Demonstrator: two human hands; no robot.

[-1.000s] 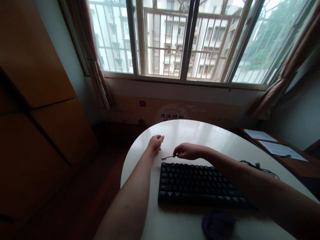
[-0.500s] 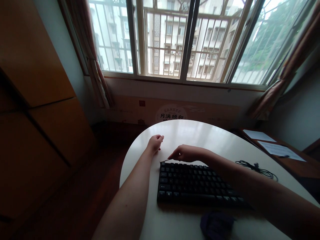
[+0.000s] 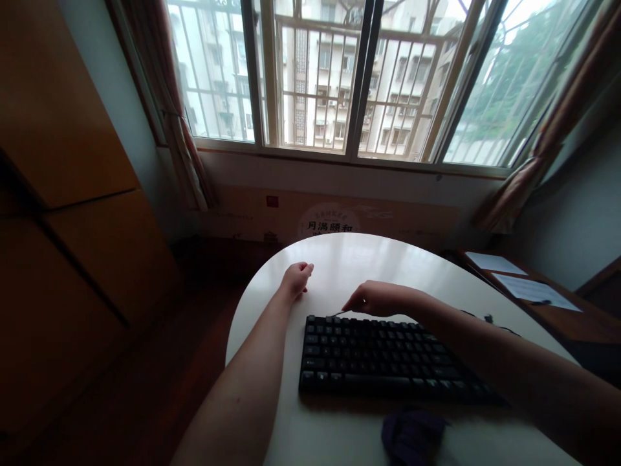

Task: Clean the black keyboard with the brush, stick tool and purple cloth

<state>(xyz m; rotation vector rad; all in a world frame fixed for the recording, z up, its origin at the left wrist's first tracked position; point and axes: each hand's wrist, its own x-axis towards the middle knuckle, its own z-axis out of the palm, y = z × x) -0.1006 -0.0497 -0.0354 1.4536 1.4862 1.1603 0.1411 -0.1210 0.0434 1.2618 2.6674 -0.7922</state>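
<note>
A black keyboard [image 3: 373,356] lies on the white round table [image 3: 272,285]. Above its back edge, my right hand [image 3: 371,299] pinches a thin, slender tool [image 3: 338,313], too small to name for certain. The tool's tip points left and reaches the back row of keys near the left corner. My left hand [image 3: 297,279] is curled closed over the tabletop, behind the keyboard's back left corner and apart from it. Whatever its fingers may hold is hidden.
A crumpled dark purple cloth [image 3: 412,437] lies in front of the keyboard. Beyond my right forearm is a black cable [image 3: 504,329], partly covered. Papers [image 3: 536,291] rest on a brown desk to the right. A barred window [image 3: 315,84] stands behind the table.
My right hand has moved right along the keyboard's back edge, taking the tool's tip from the corner key to keys further right. The left hand stays curled; the view has shifted slightly.
</note>
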